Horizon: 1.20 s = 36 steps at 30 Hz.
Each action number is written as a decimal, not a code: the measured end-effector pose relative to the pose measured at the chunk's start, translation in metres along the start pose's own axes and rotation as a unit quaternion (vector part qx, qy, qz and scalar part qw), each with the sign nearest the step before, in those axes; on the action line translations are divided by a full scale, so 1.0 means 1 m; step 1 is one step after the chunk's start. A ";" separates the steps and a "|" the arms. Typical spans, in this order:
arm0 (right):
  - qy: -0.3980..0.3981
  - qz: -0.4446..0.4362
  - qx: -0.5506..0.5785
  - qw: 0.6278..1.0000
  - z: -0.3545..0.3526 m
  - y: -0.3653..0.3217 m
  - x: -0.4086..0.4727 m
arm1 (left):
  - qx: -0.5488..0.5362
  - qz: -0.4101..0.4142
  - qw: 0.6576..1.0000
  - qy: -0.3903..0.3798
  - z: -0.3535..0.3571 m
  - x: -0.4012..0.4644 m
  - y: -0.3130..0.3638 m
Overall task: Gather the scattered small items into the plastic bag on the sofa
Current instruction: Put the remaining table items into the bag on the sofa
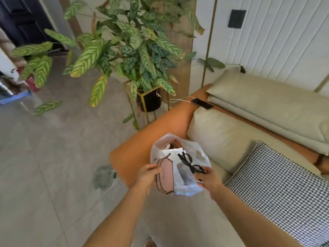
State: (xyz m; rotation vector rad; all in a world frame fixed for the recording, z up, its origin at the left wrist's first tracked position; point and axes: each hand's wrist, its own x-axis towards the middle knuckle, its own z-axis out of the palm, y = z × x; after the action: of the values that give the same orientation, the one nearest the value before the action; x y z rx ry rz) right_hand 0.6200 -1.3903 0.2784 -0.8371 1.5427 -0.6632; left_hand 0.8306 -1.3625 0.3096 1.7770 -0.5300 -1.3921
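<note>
- The left hand [148, 172] pinches a pink pouch [165, 175] at the near edge of the plastic bag [185, 186].
- The right hand [207, 179] grips black glasses [189, 163] over the bag's mouth.
- Judged nearly done: both items go in next.
- Beyond the bag, a phone [202, 103] lies on the sofa [147, 148] arm.

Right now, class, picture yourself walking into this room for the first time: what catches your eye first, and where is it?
Most striking is the big striped-leaf plant in a gold stand beside the sofa's orange arm. Next, the white plastic bag on the sofa's edge: the left hand holds a pink pouch at it, the right hand black glasses. A houndstooth cushion lies at right.
</note>
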 end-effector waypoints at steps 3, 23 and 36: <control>0.041 0.024 0.050 0.998 -0.001 -0.003 0.005 | 0.018 -0.008 0.999 -0.046 0.008 0.032 0.019; 0.129 0.097 0.097 0.982 0.043 -0.003 0.088 | 0.020 -0.096 0.993 -0.065 0.064 0.189 0.060; 0.149 0.100 0.008 0.984 0.072 -0.010 0.179 | 0.085 -0.155 0.984 0.001 0.086 0.275 0.028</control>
State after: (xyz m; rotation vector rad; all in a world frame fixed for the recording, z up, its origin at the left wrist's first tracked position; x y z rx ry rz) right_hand 0.6853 -1.5382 0.1725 -0.5767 1.8602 -0.6730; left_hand 0.8377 -1.6094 0.1590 2.0650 -0.3925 -1.5939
